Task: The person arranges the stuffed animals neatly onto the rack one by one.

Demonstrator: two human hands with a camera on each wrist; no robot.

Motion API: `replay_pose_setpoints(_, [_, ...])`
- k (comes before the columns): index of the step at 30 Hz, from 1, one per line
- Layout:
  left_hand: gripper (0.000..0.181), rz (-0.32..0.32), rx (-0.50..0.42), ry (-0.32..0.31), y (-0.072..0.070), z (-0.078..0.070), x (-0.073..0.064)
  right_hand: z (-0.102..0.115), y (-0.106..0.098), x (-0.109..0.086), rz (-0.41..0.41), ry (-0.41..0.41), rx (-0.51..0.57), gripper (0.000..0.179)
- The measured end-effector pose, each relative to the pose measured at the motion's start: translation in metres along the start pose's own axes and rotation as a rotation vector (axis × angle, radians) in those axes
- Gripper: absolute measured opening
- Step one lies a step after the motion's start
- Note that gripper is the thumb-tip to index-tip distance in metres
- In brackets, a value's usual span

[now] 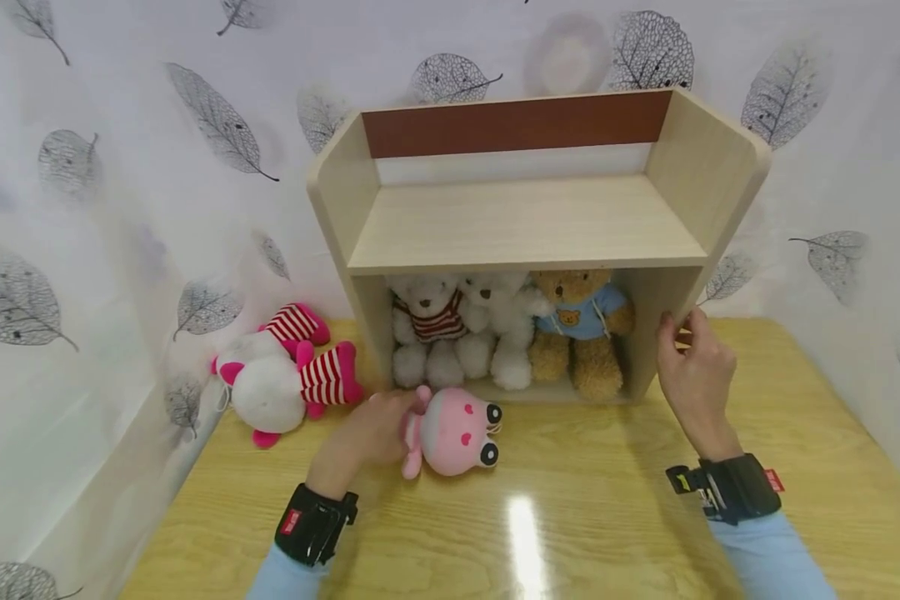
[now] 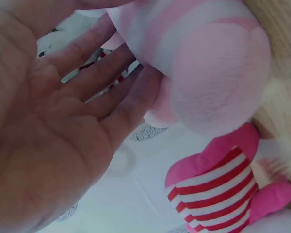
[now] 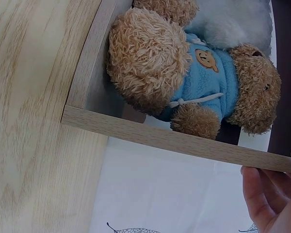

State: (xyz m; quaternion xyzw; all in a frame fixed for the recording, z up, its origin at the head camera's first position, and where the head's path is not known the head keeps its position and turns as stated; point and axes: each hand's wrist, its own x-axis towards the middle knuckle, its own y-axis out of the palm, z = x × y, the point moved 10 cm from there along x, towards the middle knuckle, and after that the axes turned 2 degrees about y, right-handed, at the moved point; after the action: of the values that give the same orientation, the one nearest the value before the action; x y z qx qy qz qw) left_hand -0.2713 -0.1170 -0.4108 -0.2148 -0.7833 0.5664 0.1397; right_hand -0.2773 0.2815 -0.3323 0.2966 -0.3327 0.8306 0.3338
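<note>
My left hand (image 1: 381, 425) holds a pink plush frog (image 1: 450, 432) by its body, low over the table in front of the shelf. In the left wrist view its fingers (image 2: 104, 70) lie along the pink and white striped body, while the thumb's tip is hidden. My right hand (image 1: 696, 367) pinches the front edge of the wooden shelf's right side panel (image 3: 160, 140). Inside the lower compartment sit a grey bear in a striped shirt (image 1: 429, 325), a white bear (image 1: 504, 329) and a brown bear in a blue hoodie (image 1: 581, 329).
A white and pink plush toy with striped legs (image 1: 277, 375) lies on the table left of the shelf. The shelf's upper board (image 1: 525, 221) overhangs the bears. Leaf-patterned cloth (image 1: 120, 208) rises behind and beside the wooden table (image 1: 592, 508).
</note>
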Motion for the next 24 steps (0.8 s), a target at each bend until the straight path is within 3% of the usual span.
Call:
replay_pose_setpoints(8, [0.045, 0.011, 0.063, 0.060, -0.002, -0.001, 0.002, 0.000, 0.002, 0.000, 0.006, 0.013, -0.002, 0.026])
replay_pose_setpoints(15, [0.043, 0.082, 0.109, 0.066, 0.000, -0.004, 0.007, 0.004, -0.003, 0.007, 0.042, -0.029, -0.013, 0.028])
replay_pose_setpoints(21, [0.051, 0.130, 0.092, -0.029, 0.003, 0.001, 0.009, 0.015, -0.012, 0.025, 0.058, -0.076, -0.003, 0.038])
replay_pose_setpoints(24, [0.056, 0.142, 0.065, -0.088, 0.006, 0.005, 0.006, 0.021, -0.010, 0.029, 0.057, -0.106, -0.008, 0.031])
